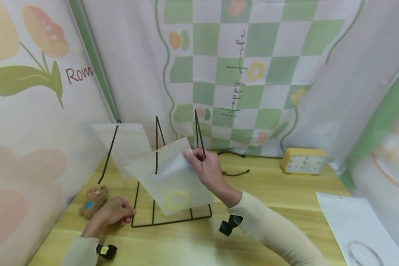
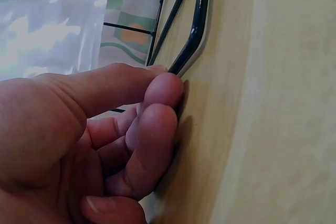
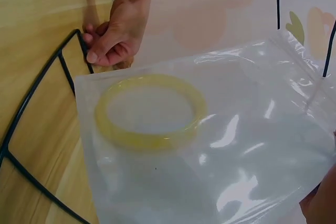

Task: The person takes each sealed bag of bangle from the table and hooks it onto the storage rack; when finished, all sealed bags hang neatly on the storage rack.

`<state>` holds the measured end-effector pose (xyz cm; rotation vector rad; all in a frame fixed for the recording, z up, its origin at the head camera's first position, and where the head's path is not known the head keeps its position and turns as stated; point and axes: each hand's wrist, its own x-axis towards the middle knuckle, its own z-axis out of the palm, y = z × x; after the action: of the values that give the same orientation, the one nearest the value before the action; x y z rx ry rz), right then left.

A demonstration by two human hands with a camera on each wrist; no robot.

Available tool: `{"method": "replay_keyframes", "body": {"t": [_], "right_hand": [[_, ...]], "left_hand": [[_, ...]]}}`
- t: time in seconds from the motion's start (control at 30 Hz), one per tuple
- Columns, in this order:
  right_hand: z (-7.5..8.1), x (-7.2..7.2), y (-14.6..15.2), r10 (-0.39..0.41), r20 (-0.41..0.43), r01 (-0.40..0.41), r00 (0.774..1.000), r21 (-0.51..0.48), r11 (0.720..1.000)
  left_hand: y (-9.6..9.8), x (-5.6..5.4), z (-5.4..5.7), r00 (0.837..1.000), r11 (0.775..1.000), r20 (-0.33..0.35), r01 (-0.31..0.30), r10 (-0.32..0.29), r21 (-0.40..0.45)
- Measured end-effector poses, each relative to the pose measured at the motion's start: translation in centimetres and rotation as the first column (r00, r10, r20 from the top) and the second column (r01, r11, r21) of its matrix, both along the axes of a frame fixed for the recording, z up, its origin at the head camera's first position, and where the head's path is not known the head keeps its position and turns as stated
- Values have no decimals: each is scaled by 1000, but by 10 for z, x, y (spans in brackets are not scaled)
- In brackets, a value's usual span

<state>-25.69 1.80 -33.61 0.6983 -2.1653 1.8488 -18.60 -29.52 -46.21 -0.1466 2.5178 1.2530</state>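
My right hand (image 1: 207, 168) pinches the upper right part of a translucent plastic bag (image 1: 183, 181) between thumb and fingers. Through the film a yellow ring (image 3: 107, 108) shows near the bag's lower end. The bag is tilted over a black wire rack (image 1: 173, 223), and one prong (image 1: 156, 155) stands in front of its film. Down at the rack's front left corner, my left hand (image 1: 114, 212) pinches the wire between thumb and forefinger. A second translucent bag (image 1: 129, 144) hangs at the rack's left prong (image 1: 109, 159); its contents cannot be made out.
Beside my left hand lies a small brown bear (image 1: 93, 201). A yellow clock (image 1: 304, 161) stands at the back right. White paper or bag with a grey ring (image 1: 365, 253) lies at the right. Patterned curtains (image 1: 232, 70) close off the back.
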Motion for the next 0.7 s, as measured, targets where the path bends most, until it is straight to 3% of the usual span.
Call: {"method": "replay_keyframes", "body": {"t": [0.37, 0.7], "right_hand": [[1, -16, -5, -25, -92, 24, 995, -15, 1000], [5, -25, -16, -56, -45, 55, 997, -29, 998]], "left_hand": [[2, 0, -1, 1000, 1000, 18, -18, 18, -21], [0, -1, -2, 1000, 1000, 14, -6, 7, -12]]}}
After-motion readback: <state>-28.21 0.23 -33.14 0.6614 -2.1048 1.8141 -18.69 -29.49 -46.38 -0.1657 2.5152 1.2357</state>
